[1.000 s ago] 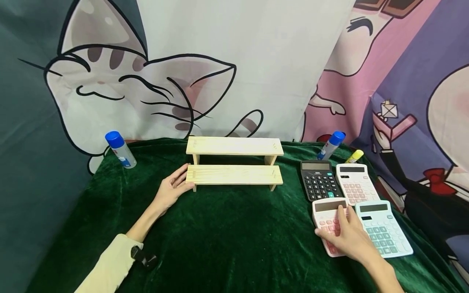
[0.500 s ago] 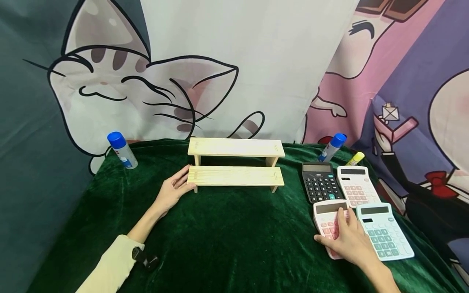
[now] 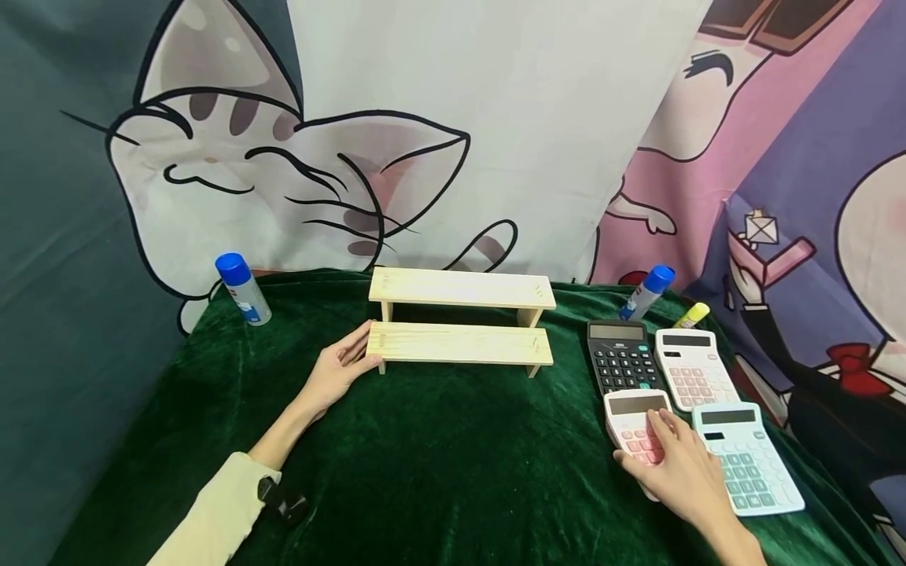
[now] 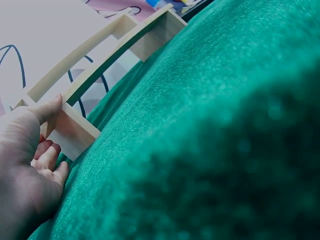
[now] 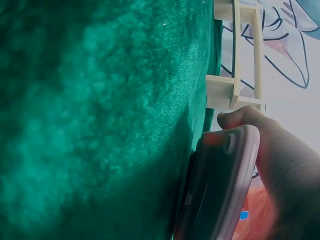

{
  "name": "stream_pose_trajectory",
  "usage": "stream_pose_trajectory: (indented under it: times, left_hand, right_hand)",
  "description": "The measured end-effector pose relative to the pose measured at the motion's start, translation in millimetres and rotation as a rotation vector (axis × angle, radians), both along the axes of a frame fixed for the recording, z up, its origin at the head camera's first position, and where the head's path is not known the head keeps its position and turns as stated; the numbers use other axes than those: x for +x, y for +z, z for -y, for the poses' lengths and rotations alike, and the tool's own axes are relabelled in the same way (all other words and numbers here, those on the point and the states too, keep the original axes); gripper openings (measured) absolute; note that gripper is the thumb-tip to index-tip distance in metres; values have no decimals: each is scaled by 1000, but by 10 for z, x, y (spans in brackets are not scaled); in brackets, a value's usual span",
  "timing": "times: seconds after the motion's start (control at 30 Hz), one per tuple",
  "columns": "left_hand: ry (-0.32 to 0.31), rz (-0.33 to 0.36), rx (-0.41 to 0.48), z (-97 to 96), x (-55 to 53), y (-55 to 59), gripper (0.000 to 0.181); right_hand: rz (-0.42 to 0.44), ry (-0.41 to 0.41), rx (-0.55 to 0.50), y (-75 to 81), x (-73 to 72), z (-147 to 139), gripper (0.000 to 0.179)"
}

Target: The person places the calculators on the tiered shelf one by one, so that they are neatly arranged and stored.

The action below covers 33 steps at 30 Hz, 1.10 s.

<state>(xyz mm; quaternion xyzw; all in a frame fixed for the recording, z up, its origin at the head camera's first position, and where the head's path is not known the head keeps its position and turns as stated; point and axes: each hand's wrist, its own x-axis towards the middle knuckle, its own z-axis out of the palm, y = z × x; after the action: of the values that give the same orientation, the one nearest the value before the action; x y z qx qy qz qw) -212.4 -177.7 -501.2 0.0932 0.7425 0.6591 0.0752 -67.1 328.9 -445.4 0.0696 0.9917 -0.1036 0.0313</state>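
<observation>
One pale wooden two-tier shelf (image 3: 460, 343) is pinched by the left hand (image 3: 331, 381); the right hand (image 3: 683, 475) grips a pale-pink rectangular calculator (image 3: 637, 432), likely to lift it; next calls for steadiness.

Wooden stand (image 3: 460, 344) common to all views

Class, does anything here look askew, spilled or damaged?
Nothing looks spilled or damaged. The pink calculator seems askew: the right hand grips it tilted, its underside showing in the right wrist view, while the black calculator, white calculator and light-blue calculator lie on the green cloth.
</observation>
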Motion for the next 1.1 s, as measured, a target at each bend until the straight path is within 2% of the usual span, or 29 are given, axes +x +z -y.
stream_pose_trajectory:
  times: [0.33,0.7,0.8,0.93,1.1]
  left_hand:
    - [-4,-23,-21,39,32,-13,73]
    - [-15,-27,5,-4,11,6,73]
    - [-19,-28,0,-38,-5,28,73]
    - [-20,-46,-13,-38,-28,28,74]
    - [-3,-57,-27,-10,2,-8,73]
  right_hand:
    - [-75,17,-48,50,8,69,94]
    - [-89,49,-185,263,-111,223,89]
    - [-103,82,-230,341,-155,269,87]
    - [-115,164,-264,445,-242,374,82]
    - [-106,273,-295,576,-362,565,76]
